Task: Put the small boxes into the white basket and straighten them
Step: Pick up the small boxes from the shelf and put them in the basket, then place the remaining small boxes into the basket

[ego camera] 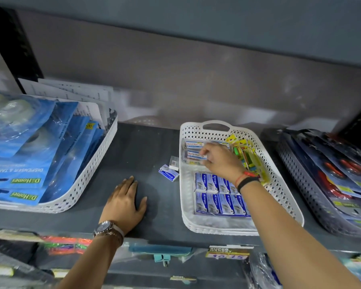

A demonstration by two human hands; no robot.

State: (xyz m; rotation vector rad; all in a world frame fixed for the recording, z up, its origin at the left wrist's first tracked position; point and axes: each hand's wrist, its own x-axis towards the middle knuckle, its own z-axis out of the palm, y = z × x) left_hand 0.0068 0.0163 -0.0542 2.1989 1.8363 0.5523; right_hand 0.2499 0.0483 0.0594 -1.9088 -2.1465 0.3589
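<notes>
Dark shelf [133, 147] spans the view. On it sits the white basket [288, 203], perforated walls, handle cutout at the far end. Another white tray of blue tape packs [29, 151] sits well to the left, a dark tray [313, 195] to the right. Inside the white basket: two neat rows of blue small boxes [219, 195] at the near end, clear-wrapped packs [193, 151] at the far end, yellow-green packets [250, 159] along the right wall. Right hand [219, 161] reaches into the basket, fingers curled on the clear-wrapped packs, apparently nudging or pinching one; a firm grip cannot be confirmed. Left hand [123, 203] lies flat and open on the shelf, holding nothing. Two stray boxes are outside, just beside the basket's left wall: one blue box [168, 174], one small white box [174, 164] touching it. Likely light stiff cardboard, easy to crush; pinch across the long sides.
</notes>
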